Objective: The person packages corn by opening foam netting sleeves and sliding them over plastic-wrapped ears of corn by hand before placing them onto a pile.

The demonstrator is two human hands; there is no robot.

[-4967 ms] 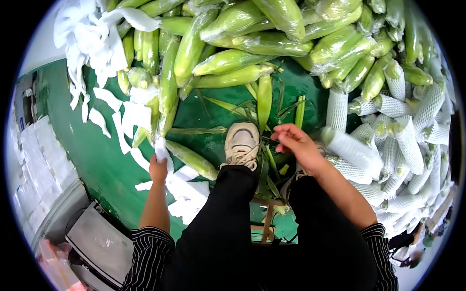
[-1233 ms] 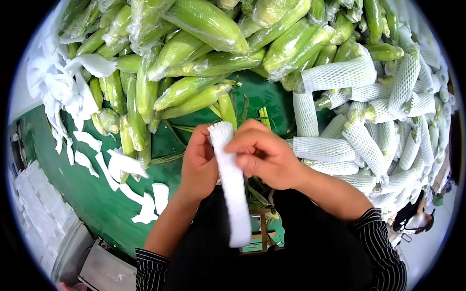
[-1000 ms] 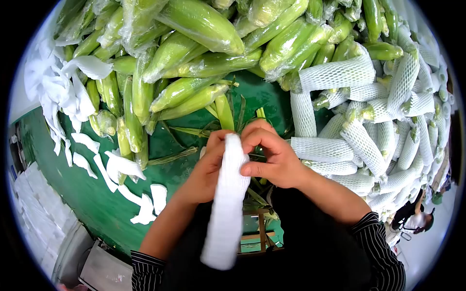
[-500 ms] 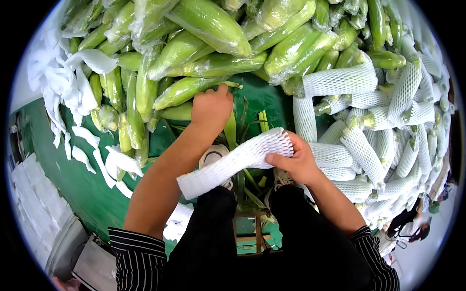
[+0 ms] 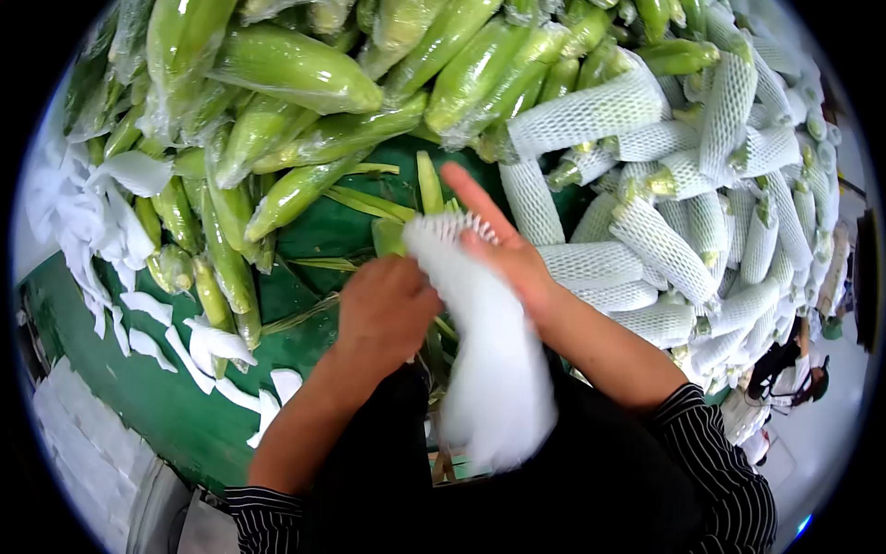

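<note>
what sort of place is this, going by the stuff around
Probably a produce packing area: a heap of film-wrapped corn lies ahead, a pile of corn in white foam nets sits to the right, and a loose white foam sleeve is at the person's right hand.

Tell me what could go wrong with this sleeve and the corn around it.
The white mesh sleeve could slip: the right hand has its index finger stretched out beyond the mouth, so its grip may be loose.

The sleeved ears lie stacked loosely close beside the right forearm; a bump might send some rolling.

Loose husk strips lie nearby and might get caught in the mesh.
</note>
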